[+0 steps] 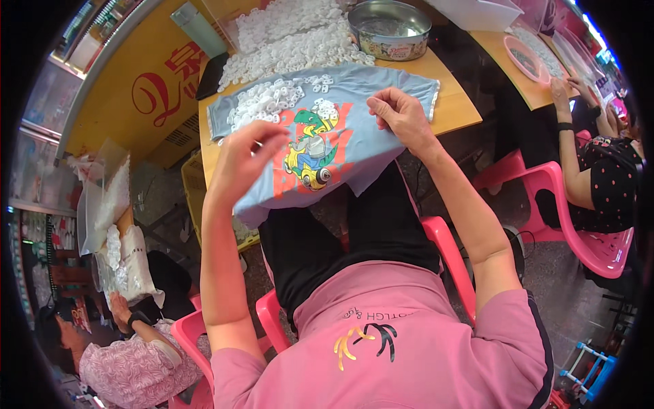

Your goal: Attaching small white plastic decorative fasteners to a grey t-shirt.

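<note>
A grey-blue T-shirt (368, 150) with a cartoon dinosaur print lies over the front of the table and hangs down toward my lap. On its left part is a heap of small white plastic pieces with holes (262, 103); a smaller cluster (325, 108) sits by the dinosaur's head. My left hand (248, 158) is above the shirt's left side, in front of the heap, its fingers smeared by motion. Over the right side of the shirt, my right hand (400, 117) has thumb and fingertips pressed together; whatever they may hold is too small to make out.
More white pieces (293, 48) cover the table's back. Behind the shirt stands a round metal tin (390, 31). A pink basket (526, 60) is on the neighbouring table. Co-workers sit on both sides; a pink chair (586, 238) is at right. A yellow crate (194, 198) stands below left.
</note>
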Motion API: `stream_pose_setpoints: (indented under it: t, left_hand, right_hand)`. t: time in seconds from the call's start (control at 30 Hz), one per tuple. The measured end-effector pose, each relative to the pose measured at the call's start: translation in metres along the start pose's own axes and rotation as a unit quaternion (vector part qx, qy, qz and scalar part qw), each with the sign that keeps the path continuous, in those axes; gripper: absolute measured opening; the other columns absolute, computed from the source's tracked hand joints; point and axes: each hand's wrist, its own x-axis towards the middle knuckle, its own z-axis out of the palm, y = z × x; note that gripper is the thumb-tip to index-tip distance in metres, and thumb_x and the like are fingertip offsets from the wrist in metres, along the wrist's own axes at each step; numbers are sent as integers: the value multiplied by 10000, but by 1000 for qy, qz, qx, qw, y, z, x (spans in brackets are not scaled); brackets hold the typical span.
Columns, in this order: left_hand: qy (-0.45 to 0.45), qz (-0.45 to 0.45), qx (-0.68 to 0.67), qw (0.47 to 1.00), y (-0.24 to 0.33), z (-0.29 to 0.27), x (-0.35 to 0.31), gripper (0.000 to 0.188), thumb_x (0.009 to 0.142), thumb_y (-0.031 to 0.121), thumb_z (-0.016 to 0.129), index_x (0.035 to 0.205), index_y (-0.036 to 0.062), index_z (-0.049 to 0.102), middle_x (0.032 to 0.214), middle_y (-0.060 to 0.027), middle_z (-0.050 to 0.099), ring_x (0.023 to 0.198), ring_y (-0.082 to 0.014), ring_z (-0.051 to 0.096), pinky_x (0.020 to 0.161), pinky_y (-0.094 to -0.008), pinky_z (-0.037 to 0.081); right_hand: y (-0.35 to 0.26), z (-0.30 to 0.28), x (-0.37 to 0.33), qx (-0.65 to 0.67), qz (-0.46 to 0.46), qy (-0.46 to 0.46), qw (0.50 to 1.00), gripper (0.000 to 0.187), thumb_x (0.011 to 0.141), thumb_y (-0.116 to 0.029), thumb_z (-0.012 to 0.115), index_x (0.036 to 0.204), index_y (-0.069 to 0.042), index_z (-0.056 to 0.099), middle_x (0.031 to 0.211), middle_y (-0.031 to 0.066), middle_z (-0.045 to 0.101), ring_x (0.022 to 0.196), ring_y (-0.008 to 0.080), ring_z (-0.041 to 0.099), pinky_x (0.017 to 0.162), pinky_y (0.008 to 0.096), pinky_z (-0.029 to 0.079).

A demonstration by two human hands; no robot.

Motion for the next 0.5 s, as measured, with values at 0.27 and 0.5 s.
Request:
stream_pose_setpoints:
  t: [0.27, 0.5]
  left_hand:
    - [113, 48, 191, 974, -63, 20, 53, 130, 833, 124, 646, 881, 5, 668, 838, -124, 632, 805, -263, 606, 736, -360, 480]
    - [136, 128, 385, 904, -83, 50, 81, 119, 775, 162, 680, 864, 87, 657, 902, -89, 580, 906, -292, 537, 784, -389, 470]
  right_hand:
    - [4, 2, 2, -24, -25, -7, 999, 163, 926, -179, 639, 932, -19, 609, 776, -9, 600, 623, 41, 512, 564, 188, 422]
    - [7, 3, 0, -30, -36, -7, 999, 169, 924, -173, 641, 926, -8, 606, 774, -10, 595, 629, 44, 510, 569, 194, 421]
